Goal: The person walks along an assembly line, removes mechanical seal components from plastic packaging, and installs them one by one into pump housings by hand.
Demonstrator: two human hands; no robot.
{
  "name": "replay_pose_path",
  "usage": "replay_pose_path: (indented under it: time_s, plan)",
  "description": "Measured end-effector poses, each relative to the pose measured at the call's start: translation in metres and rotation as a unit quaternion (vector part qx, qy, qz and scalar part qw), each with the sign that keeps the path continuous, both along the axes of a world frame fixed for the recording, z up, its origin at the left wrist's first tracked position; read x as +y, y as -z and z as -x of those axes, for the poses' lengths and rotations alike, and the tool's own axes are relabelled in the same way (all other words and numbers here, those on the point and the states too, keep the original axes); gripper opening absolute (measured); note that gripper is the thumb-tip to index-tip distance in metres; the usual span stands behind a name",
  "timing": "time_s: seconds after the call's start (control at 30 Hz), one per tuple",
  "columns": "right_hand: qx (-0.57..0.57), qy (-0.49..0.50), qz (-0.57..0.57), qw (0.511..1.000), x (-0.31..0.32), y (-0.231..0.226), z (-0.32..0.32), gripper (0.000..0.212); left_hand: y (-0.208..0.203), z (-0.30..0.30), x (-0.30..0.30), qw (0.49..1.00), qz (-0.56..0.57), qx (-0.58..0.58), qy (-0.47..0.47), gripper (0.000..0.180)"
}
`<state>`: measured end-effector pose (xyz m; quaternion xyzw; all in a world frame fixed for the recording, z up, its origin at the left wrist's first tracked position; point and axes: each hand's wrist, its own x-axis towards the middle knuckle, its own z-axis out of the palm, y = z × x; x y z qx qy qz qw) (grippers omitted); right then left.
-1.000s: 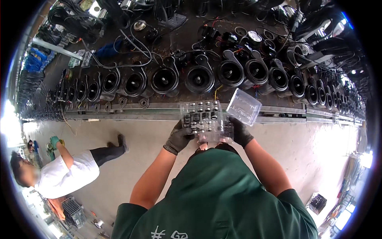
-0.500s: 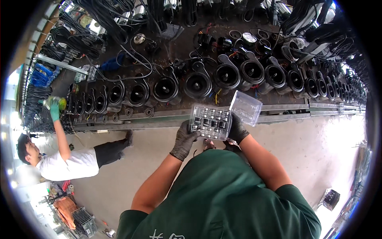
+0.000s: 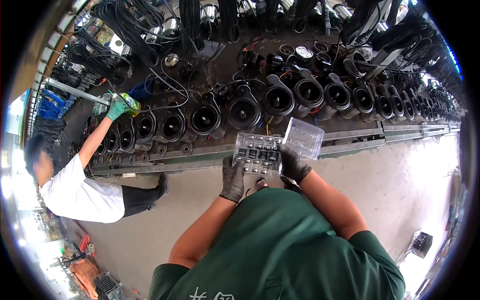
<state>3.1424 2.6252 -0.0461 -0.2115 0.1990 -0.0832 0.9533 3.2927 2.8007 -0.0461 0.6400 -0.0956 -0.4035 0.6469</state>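
Observation:
I hold a clear plastic tray (image 3: 257,153) of several small dark parts in front of my chest. My left hand (image 3: 233,178), in a dark glove, grips its near left edge. My right hand (image 3: 294,163), also gloved, grips the tray's right side, next to the hinged clear lid (image 3: 305,137) that stands open to the right. Just beyond the tray runs a row of black cylindrical motor housings (image 3: 244,112) lying on a long bench, their round open ends facing me.
A metal rail (image 3: 350,136) edges the bench. Black cables (image 3: 150,30) hang and pile behind the housings. At the left a person in a white shirt (image 3: 80,192) leans over the bench, a green-gloved hand (image 3: 118,107) on a green object. Concrete floor (image 3: 410,180) lies below.
The tray and both hands have stayed together while my view moved closer to the bench. The person at the left rose from crouching and reached a gloved hand up onto the bench.

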Motion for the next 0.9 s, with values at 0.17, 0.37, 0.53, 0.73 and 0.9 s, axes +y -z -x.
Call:
replay_pose_path:
  time_s: [0.17,0.37,0.53,0.73,0.9]
  plan:
    - [0.013,0.073,0.051,0.996,0.008,-0.001,-0.001,0.061,0.009,0.004,0.002,0.995,-0.031,-0.092,0.011,0.04]
    - [0.052,0.126,0.047,0.99,0.008,-0.011,-0.001,0.047,-0.002,0.009,0.003,1.0,-0.001,-0.025,0.003,0.038]
    - [0.116,0.156,0.067,0.979,0.007,-0.013,-0.001,0.039,-0.009,0.01,0.003,0.999,0.036,0.013,-0.026,0.047]
    - [0.009,0.035,0.026,0.999,-0.002,-0.033,0.013,0.063,-0.016,0.003,0.001,0.991,0.073,-0.061,0.091,0.057]
    - [-0.004,0.018,0.016,1.0,-0.004,-0.038,0.022,0.086,-0.033,-0.003,-0.004,0.987,0.103,-0.025,0.122,0.062]
